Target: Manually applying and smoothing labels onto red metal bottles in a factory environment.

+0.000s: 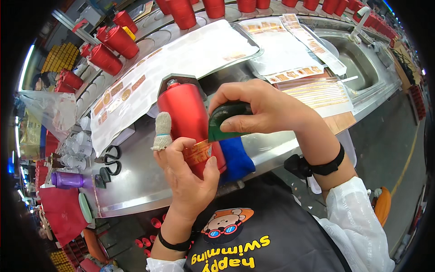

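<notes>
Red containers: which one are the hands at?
The large central one, with gold decoration low on its side: the left hand touches it and the right hand holds a green scraper beside it. Neither hand touches the other red containers.

Black-handled scissors lie near a purple container, left of a sink.

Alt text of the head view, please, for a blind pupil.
A person's left grip touches a red bottle while the right grip holds a green tool at its side. Beyond are white sheets and red containers.
</notes>
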{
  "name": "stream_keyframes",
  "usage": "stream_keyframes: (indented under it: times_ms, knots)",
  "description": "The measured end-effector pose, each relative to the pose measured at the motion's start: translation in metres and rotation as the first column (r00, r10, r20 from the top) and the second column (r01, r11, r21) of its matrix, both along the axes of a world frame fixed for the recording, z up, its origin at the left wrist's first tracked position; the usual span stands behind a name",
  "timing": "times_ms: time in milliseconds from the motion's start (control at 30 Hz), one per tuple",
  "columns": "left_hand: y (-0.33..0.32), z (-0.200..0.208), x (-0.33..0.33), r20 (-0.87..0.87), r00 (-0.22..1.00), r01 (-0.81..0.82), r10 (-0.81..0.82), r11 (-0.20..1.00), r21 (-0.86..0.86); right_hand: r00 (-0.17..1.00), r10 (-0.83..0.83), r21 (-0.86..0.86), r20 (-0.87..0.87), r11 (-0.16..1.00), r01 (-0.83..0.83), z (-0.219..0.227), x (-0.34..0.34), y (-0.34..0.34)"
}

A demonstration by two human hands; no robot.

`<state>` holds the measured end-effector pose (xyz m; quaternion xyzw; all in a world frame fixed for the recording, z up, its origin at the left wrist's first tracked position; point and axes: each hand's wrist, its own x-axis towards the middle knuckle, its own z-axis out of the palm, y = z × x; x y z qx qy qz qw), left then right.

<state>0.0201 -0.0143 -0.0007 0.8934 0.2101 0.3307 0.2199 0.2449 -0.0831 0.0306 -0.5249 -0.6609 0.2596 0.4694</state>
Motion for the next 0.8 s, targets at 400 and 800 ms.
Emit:
stream_keyframes:
  times_ms: [400, 800]
  knots:
    - [0.0, -0.004, 0.001, 0.013, 0.999, -0.033, 0.033, 0.999, 0.026, 0.92, 0.344, -0.008, 0.186, 0.937, -0.348, 0.017, 0.006, 0.038]
    - [0.0, -0.007, 0.006, 0.041, 0.997, -0.073, 0.071, 0.996, 0.041, 0.882, 0.467, -0.114, 0.068, 0.882, -0.458, 0.024, 0.005, 0.041]
